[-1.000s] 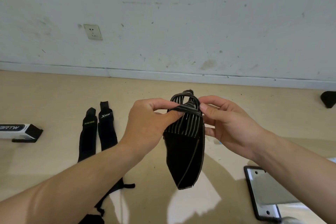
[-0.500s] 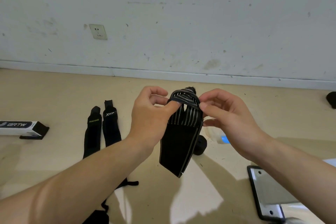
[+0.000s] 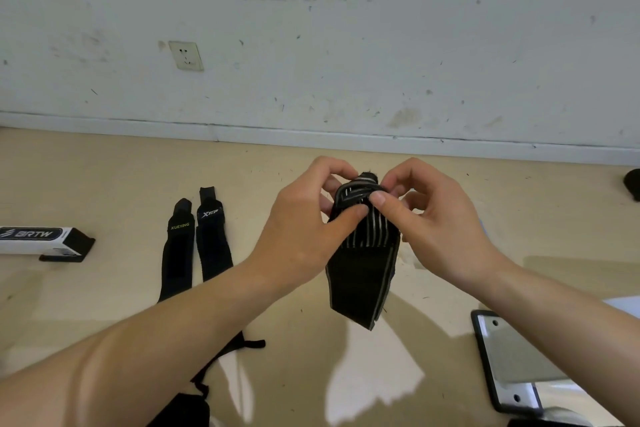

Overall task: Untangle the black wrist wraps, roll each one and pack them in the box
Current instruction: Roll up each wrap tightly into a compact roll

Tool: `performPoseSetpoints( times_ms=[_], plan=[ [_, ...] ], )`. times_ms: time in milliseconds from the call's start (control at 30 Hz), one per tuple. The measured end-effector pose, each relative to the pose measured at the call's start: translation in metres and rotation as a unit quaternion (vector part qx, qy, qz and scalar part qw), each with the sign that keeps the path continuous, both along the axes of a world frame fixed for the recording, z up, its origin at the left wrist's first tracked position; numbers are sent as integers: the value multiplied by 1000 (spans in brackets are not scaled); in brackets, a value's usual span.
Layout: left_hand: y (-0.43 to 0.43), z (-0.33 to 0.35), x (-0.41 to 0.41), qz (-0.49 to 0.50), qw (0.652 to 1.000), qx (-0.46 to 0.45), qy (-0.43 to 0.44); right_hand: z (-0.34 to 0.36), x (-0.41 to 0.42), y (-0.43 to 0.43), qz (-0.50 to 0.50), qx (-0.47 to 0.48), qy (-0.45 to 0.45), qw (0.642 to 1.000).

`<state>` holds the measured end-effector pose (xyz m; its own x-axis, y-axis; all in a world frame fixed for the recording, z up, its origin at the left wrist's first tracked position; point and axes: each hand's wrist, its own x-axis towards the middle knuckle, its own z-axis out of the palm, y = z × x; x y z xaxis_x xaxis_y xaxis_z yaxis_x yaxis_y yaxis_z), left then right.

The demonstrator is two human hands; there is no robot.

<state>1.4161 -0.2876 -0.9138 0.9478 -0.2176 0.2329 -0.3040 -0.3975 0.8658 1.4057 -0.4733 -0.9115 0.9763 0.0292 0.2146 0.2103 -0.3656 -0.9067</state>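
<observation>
Head view: wrist wrap hangs above the floor, its top fold pinched between left hand and right hand fingers. Likely light, soft, elastic webbing (not slippery); grip the folded edge.

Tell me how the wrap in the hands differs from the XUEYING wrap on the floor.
The held wrap hangs folded, pinched at its top by the left hand and right hand; the XUEYING wrap lies flat on the floor. The held wrap shows pale stripes; the XUEYING wrap shows yellow lettering. Both are black.
</observation>
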Motion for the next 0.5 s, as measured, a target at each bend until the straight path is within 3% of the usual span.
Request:
performPoseSetpoints(
  times_ms=[200,500],
  plan=[
    [3,-1,5,33,999,-13,-39,2,-4,1,6,-26,-11,1000],
    [3,1,2,7,998,-47,32,3,-4,-2,28,-6,8,1000]
  ],
)
